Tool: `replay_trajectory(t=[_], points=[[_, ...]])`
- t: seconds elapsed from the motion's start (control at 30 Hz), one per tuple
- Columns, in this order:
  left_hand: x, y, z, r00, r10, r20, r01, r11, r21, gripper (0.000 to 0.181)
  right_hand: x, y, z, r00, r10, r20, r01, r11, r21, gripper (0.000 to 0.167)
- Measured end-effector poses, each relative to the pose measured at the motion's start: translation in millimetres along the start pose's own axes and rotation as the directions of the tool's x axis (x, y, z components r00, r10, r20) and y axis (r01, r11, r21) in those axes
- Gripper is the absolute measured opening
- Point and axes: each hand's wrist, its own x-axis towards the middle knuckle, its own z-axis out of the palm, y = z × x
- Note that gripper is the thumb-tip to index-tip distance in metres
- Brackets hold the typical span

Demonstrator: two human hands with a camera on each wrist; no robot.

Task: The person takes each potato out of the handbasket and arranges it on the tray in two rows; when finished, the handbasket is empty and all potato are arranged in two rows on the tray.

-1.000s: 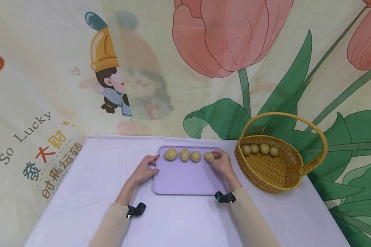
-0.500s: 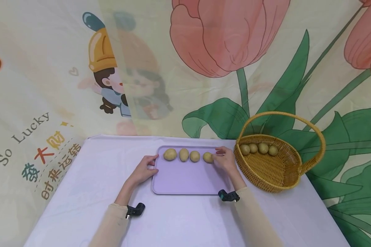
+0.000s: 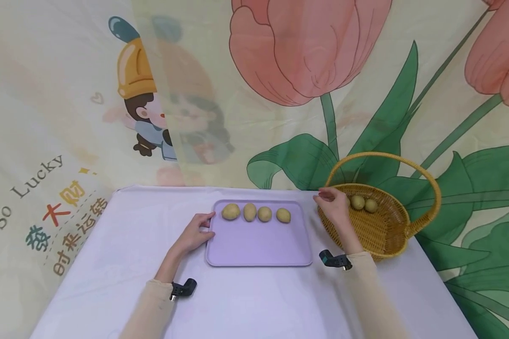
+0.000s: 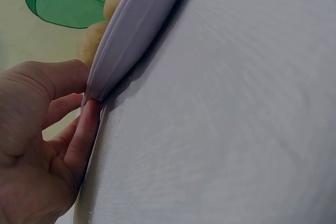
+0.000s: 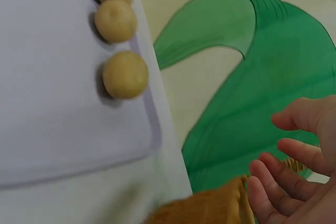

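Observation:
Several potatoes (image 3: 265, 214) lie in a row along the far side of a purple tray (image 3: 258, 247). My left hand (image 3: 194, 233) holds the tray's left edge; in the left wrist view its thumb and a finger meet the tray's rim (image 4: 131, 30). My right hand (image 3: 337, 209) is over the left rim of a wicker basket (image 3: 375, 238), its fingers loosely bent with nothing between them. Apart from that hand lies the rightmost potato (image 5: 126, 75). Inside the basket, round potato-like items (image 3: 357, 202) sit at the back, partly hidden by the right hand.
The basket's tall arched handle (image 3: 432, 188) rises to the right. A white cloth (image 3: 254, 301) covers the table. Behind the table hangs a printed backdrop (image 3: 203, 117) with tulips and a cartoon figure. Black cameras (image 3: 184, 287) are strapped to both wrists.
My right hand has let go of the rightmost potato and moved right, off the tray to the basket. The left hand stays at the tray edge. The head view has shifted slightly.

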Motion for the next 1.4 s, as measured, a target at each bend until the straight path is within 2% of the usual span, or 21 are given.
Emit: replay_trajectory(t=[0.23,0.63,0.9,1.13,1.4], points=[[-0.7,-0.3,-0.5,1.000,-0.010,0.004,0.010,1.000,-0.008,0.063,8.0,20,-22,0.998,0.062,-0.003,-0.062,0.998,-0.020,0.032],[-2.2,-1.0,0.4,1.000,-0.017,0.003,0.017,1.000,0.014,0.064,13.4,43,-24,0.985,0.170,0.020,-0.167,0.981,-0.102,0.042],[-2.1,0.8,0.6,1.000,-0.020,0.004,0.020,1.000,0.000,0.064,14.8,52,-25,0.985,0.167,0.039,-0.155,0.963,-0.222,0.045],[-0.8,1.7,0.2,1.000,-0.029,0.003,0.029,0.999,-0.021,0.064,17.2,52,-21,0.981,0.191,0.034,-0.178,0.956,-0.232,0.044],[-0.4,1.3,0.9,0.999,-0.038,0.002,0.038,0.999,-0.016,0.064,16.7,53,-19,0.979,0.202,-0.002,-0.199,0.959,-0.201,0.040]])
